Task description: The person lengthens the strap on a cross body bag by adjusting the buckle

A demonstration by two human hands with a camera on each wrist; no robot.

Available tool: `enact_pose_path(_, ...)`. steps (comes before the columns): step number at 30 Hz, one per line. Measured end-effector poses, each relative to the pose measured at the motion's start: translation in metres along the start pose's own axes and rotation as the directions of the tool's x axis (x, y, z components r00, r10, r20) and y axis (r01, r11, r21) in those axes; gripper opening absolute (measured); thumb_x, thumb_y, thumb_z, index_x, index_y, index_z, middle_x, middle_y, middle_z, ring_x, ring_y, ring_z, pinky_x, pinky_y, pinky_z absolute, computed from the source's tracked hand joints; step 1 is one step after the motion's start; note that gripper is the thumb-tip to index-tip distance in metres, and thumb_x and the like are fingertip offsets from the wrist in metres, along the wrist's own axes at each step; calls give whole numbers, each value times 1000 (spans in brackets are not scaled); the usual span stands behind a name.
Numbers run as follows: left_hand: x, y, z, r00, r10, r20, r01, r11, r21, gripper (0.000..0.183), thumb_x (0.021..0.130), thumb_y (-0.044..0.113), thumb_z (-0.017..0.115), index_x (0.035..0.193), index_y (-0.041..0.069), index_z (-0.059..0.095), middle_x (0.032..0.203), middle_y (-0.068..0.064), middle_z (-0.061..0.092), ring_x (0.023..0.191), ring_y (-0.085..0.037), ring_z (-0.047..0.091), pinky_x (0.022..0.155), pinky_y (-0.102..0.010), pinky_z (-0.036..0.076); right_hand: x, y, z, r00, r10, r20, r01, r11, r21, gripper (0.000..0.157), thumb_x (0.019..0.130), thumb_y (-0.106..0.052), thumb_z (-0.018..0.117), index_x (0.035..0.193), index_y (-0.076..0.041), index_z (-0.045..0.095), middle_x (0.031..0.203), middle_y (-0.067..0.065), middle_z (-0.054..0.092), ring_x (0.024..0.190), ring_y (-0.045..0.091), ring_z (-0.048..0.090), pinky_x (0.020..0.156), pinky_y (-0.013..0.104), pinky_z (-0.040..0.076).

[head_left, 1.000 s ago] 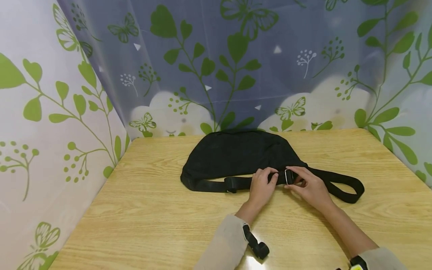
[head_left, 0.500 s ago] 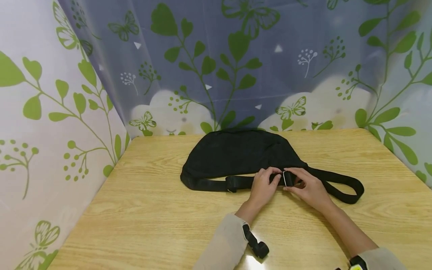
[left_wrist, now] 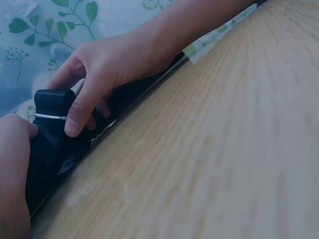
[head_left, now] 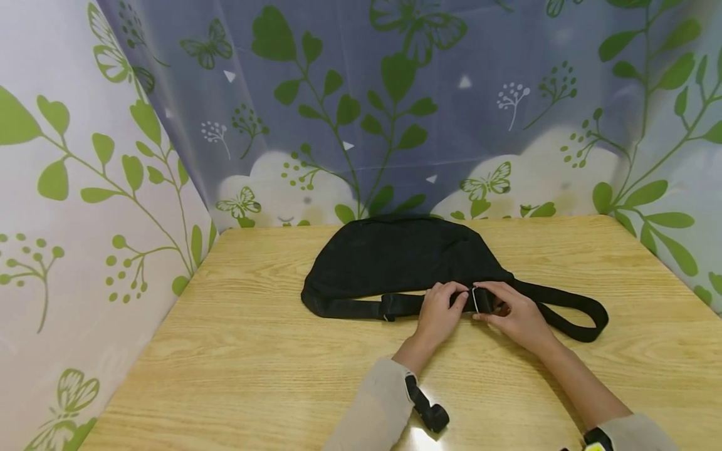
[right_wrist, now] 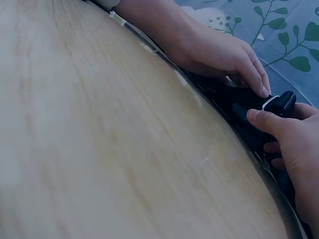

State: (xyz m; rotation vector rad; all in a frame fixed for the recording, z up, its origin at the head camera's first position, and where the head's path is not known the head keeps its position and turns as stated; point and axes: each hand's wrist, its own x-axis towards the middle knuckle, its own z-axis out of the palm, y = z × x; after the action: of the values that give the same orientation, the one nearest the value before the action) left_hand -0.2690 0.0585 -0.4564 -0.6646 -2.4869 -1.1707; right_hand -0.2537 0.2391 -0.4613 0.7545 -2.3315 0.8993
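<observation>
A black waist bag (head_left: 400, 254) lies flat on the wooden table, its webbing strap (head_left: 403, 305) stretched along the front. A metal-edged slider buckle (head_left: 475, 300) sits on the strap between the hands. Just left of that buckle, the left hand (head_left: 439, 313) pinches the strap. From the other side the right hand (head_left: 516, 316) grips the buckle edges between thumb and fingers. Both wrist views show the webbing bulging in a small loop (left_wrist: 54, 99) through the metal bar (right_wrist: 268, 102). Parts of the strap under the fingers are hidden.
A second slider (head_left: 388, 307) is on the strap further left. To the right, a strap loop (head_left: 589, 319) curls on the table (head_left: 254, 369). Printed cloth (head_left: 338, 113) walls the back and sides. A loose black band end (head_left: 431, 410) hangs at the left sleeve.
The right hand and the buckle have shifted slightly left, toward the left hand. The second slider sits a touch further right. The bag stays in place.
</observation>
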Motion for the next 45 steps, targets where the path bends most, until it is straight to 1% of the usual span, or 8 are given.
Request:
enact_pose_path(4,0,0,1,1000,12,-11,-12,1000,23,17,93,22,55,103,15,66,95,4,61,84,-10,51,75,-21,39,0,0,0,1000,8,-9,-9,1000,-8,61,61,-4,83,118,-7,60,109,2,57,67,6,49,57,14,41)
enact_pose_path(10,2,-2,2,998,29,-62,-19,988,156,16,93,25,55,101,16,66,96,7,64,85,-10,52,81,-24,37,0,1,0,997,33,-70,-36,998,-51,61,61,-6,84,117,-10,61,106,1,59,64,8,50,56,16,41)
enact_pose_path(21,1,-1,2,1000,18,16,-18,1000,7,20,94,26,54,104,14,66,96,4,61,87,-10,52,76,-21,40,0,0,0,1000,17,-1,-17,1000,-7,60,63,-6,83,118,-10,60,110,3,57,63,5,50,55,18,43)
enact_pose_path(30,4,-5,4,984,87,-156,-60,984,166,13,92,21,57,93,15,69,90,7,66,80,-11,52,80,-24,38,1,1,0,996,52,-77,-56,997,-50,59,63,-6,83,117,-10,61,106,3,59,65,9,50,56,18,42)
enact_pose_path(35,2,-4,3,992,41,-120,-37,999,35,13,92,20,57,95,13,68,91,5,64,82,-10,53,83,-30,41,0,2,-1,997,48,-62,-50,999,-22,59,62,-4,83,117,-10,61,108,3,59,65,9,50,56,17,42)
enact_pose_path(39,2,-4,2,997,42,-69,-44,998,-39,16,93,22,55,98,13,67,90,4,62,81,-9,51,76,-24,42,0,1,-1,999,36,-26,-36,999,4,59,63,-5,83,117,-11,60,109,3,58,66,7,49,56,17,41)
enact_pose_path(42,1,-3,2,997,50,-62,-53,998,-41,17,94,22,55,99,12,67,90,3,62,80,-9,51,72,-21,40,0,1,-1,999,31,-15,-31,1000,1,59,63,-6,83,117,-10,60,110,3,58,66,6,49,56,17,41)
enact_pose_path(45,2,-3,2,995,46,-90,-44,999,21,16,93,22,56,97,13,68,91,4,64,79,-10,51,75,-22,39,1,0,-1,999,32,-34,-33,999,-20,59,62,-6,84,116,-10,61,109,3,59,65,6,49,56,18,41)
